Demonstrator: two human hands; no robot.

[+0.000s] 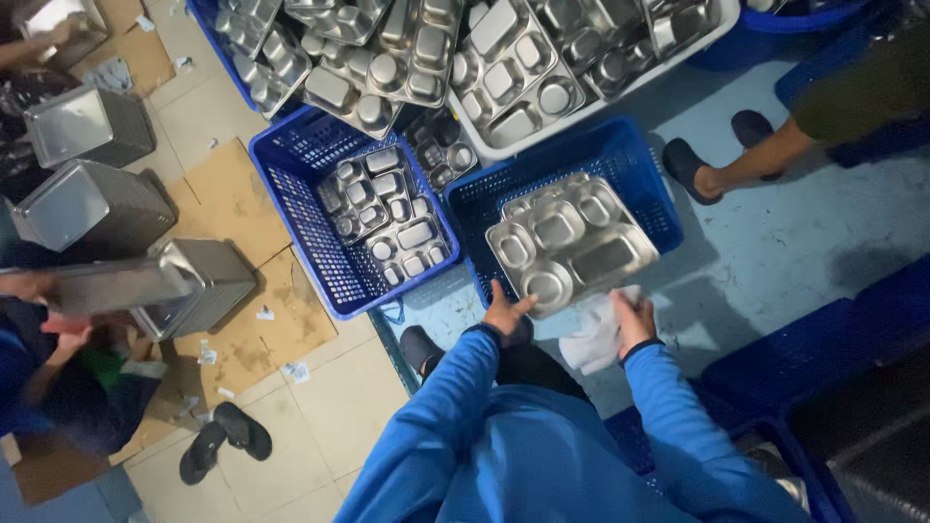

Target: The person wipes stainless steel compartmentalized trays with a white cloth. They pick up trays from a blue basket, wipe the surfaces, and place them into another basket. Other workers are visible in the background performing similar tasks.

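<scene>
Co-worker at nine o'clock: we see a person in dark blue (pixel 29 378) at the left edge, their hands on a steel box-shaped container (pixel 116 286) held on its side.

Steel containers: we count more of these deep steel boxes (pixel 82 126) stacked at ten o'clock, on flattened cardboard (pixel 232 203) over the tiled floor.

Sandals: we see a pair of black sandals (pixel 225 441) lying on the tiles at seven o'clock.

Left crate: we see a blue plastic crate (pixel 291 194) near centre, at eleven o'clock of our hands, with compartment trays (pixel 387 213) stacked inside it.

Tray heap: we see a big pile of loose steel trays (pixel 465 58) at twelve o'clock, some in a white tub (pixel 581 121).

Left hand: our left hand (pixel 506 312) grips the near left corner of the steel compartment tray (pixel 570 242), thumb over the rim, fingers closed beneath.

Tray in hand: we hold it tilted, hollow side up, above the right blue crate (pixel 639 184), just at twelve o'clock of our hands; further trays lie under it in that crate.

Right hand: our right hand (pixel 635 315) is closed on a white cloth (pixel 596 339), pressed at the tray's near right edge.

Sleeves: we wear light blue sleeves (pixel 455 407) on both arms.

Other person at two o'clock: we see a bare leg and dark slippers (pixel 712 165) standing on the wet blue floor (pixel 775 252).

Crates at four o'clock: more dark blue crates (pixel 823 349) sit beside us.
</scene>
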